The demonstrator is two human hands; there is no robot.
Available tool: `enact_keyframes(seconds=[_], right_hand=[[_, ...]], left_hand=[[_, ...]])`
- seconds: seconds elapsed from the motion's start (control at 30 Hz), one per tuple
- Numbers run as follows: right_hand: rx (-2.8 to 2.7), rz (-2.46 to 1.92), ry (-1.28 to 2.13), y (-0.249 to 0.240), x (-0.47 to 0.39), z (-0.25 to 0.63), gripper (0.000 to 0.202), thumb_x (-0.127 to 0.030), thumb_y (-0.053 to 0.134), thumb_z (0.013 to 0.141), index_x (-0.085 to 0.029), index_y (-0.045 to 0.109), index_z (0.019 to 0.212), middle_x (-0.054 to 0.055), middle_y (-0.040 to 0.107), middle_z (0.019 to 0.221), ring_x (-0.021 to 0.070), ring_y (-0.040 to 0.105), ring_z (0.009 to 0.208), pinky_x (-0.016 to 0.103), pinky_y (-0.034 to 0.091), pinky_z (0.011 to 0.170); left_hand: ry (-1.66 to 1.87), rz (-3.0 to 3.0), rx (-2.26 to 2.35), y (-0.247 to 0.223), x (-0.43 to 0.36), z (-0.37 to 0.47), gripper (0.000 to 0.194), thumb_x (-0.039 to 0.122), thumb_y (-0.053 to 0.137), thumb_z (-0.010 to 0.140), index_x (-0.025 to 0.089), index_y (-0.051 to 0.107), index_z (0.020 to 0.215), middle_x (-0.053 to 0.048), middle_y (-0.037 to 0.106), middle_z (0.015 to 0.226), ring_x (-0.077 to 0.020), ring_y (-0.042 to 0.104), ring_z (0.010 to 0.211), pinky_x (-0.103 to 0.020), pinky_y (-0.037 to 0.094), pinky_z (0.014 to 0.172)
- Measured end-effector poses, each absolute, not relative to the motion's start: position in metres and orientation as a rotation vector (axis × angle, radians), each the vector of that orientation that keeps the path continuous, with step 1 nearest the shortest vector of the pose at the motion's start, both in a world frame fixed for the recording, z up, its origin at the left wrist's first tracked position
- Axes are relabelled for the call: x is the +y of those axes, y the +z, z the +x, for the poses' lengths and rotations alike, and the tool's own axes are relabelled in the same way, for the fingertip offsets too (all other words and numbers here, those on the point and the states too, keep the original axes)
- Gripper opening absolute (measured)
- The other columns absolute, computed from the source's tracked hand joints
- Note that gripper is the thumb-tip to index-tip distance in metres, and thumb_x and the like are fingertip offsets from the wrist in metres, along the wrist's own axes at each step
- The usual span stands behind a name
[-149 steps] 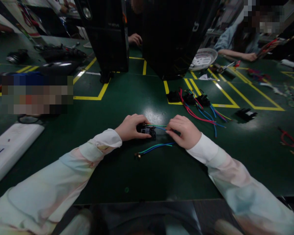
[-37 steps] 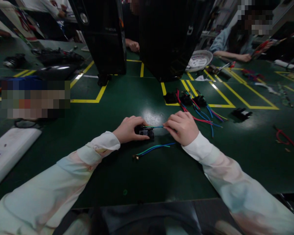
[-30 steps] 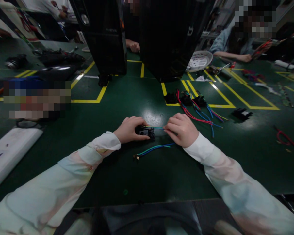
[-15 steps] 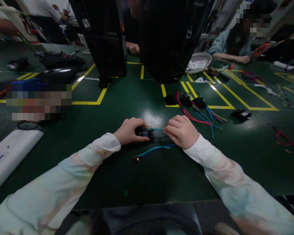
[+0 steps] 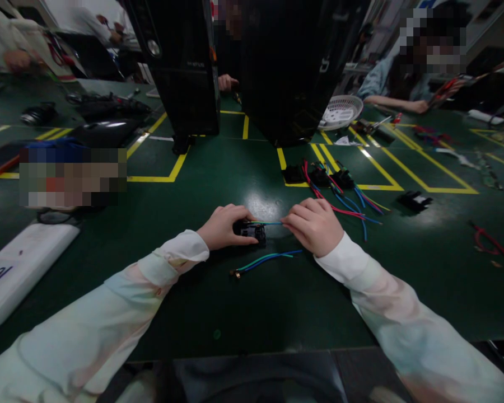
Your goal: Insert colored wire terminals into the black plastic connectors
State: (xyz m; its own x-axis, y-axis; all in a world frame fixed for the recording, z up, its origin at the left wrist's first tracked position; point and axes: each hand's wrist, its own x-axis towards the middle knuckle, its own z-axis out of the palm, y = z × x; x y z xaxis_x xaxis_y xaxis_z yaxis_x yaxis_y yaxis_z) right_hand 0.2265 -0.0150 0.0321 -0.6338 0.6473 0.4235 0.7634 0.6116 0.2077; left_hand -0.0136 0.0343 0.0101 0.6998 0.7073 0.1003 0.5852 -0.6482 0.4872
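Observation:
My left hand [image 5: 227, 226] is closed around a small black plastic housing [image 5: 256, 232], thumb along its near side and fingers over the far side. Blue and green wires [image 5: 271, 223] run from the housing toward the right. Their other end is pinched between the thumb and fingers of my right hand [image 5: 313, 224]. On the table just below the hands lie loose green and blue wires [image 5: 269, 259] with brass-coloured terminals [image 5: 237, 274] at their left end. Part of the housing is hidden by my left fingers.
Black housings with red and blue wires [image 5: 319, 174] lie behind my right hand. Farther right is another black part [image 5: 415, 200]. Two tall black cases [image 5: 180, 73] stand at the back, beside a white basket [image 5: 342, 109]. A white power bank-like block [image 5: 25, 271] lies left.
Both hands keep their holds on the housing and wires, almost unmoved. The whole view has shifted slightly. A co-worker's hand at the back left has moved.

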Motion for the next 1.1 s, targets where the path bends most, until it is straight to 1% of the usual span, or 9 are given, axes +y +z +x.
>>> enact_keyframes(seconds=[0.17,0.3,0.5,0.67,0.8,0.9,1.03,1.1], right_hand=[[-2.481,-1.162,-0.569,0.035,-0.016,0.226,0.023,-0.026,0.043,0.089,-0.020,0.063,0.081,0.003,0.062,0.077,0.0178,0.043,0.079,0.033,0.026,0.072],[-2.488,-1.122,-0.517,0.039,-0.019,0.226,0.019,-0.026,0.046,0.088,-0.020,0.064,0.083,0.003,0.062,0.077,0.0183,0.044,0.080,0.034,0.027,0.074],[-2.552,-1.011,-0.278,0.043,-0.025,0.224,0.018,-0.025,0.047,0.087,-0.017,0.062,0.085,0.004,0.060,0.077,0.0167,0.046,0.077,0.031,0.028,0.070],[-2.708,-0.869,-0.097,0.024,-0.033,0.208,0.018,-0.026,0.045,0.088,-0.018,0.061,0.084,0.003,0.058,0.076,0.0161,0.045,0.077,0.030,0.027,0.071],[-2.755,-0.809,-0.028,0.017,-0.038,0.200,0.020,-0.033,0.046,0.088,-0.019,0.060,0.087,0.003,0.057,0.081,0.0159,0.045,0.078,0.029,0.028,0.070],[-2.683,-0.898,-0.084,0.026,-0.035,0.207,0.023,-0.035,0.045,0.088,-0.019,0.061,0.092,0.004,0.057,0.083,0.0162,0.045,0.077,0.030,0.028,0.068],[-2.510,-1.139,-0.204,0.037,-0.022,0.225,0.021,-0.029,0.044,0.088,-0.017,0.061,0.091,0.007,0.058,0.085,0.0178,0.047,0.080,0.031,0.030,0.069],[-2.451,-1.214,-0.202,0.037,-0.016,0.231,0.020,-0.028,0.046,0.087,-0.016,0.061,0.092,0.008,0.059,0.088,0.0186,0.047,0.082,0.031,0.031,0.069]], left_hand=[[0.407,2.491,0.989,0.010,0.034,-0.014,0.039,0.051,0.064,0.068,0.022,0.059,0.095,-0.002,0.060,0.097,-0.0214,0.051,0.091,-0.033,0.033,0.078],[0.400,2.493,1.008,0.011,0.033,-0.014,0.039,0.051,0.064,0.068,0.021,0.059,0.094,-0.002,0.060,0.095,-0.0216,0.051,0.090,-0.033,0.033,0.077],[0.402,2.474,1.007,0.012,0.032,-0.013,0.039,0.051,0.065,0.067,0.022,0.060,0.094,-0.001,0.061,0.095,-0.0212,0.051,0.089,-0.033,0.033,0.076],[0.415,2.486,1.017,0.012,0.033,-0.013,0.037,0.049,0.065,0.068,0.022,0.060,0.092,-0.002,0.061,0.094,-0.0212,0.052,0.088,-0.033,0.034,0.076],[0.439,2.493,1.000,0.010,0.033,-0.013,0.039,0.051,0.064,0.069,0.022,0.059,0.094,-0.001,0.061,0.095,-0.0206,0.052,0.088,-0.033,0.033,0.076],[0.442,2.491,0.993,0.009,0.033,-0.014,0.040,0.052,0.063,0.069,0.022,0.059,0.095,-0.001,0.061,0.095,-0.0206,0.052,0.089,-0.032,0.033,0.076],[0.442,2.485,0.985,0.008,0.033,-0.015,0.040,0.052,0.063,0.069,0.022,0.059,0.096,-0.001,0.061,0.095,-0.0208,0.051,0.089,-0.032,0.033,0.076],[0.445,2.486,0.979,0.007,0.034,-0.016,0.041,0.053,0.063,0.069,0.023,0.059,0.097,-0.001,0.061,0.095,-0.0209,0.051,0.089,-0.032,0.032,0.076]])
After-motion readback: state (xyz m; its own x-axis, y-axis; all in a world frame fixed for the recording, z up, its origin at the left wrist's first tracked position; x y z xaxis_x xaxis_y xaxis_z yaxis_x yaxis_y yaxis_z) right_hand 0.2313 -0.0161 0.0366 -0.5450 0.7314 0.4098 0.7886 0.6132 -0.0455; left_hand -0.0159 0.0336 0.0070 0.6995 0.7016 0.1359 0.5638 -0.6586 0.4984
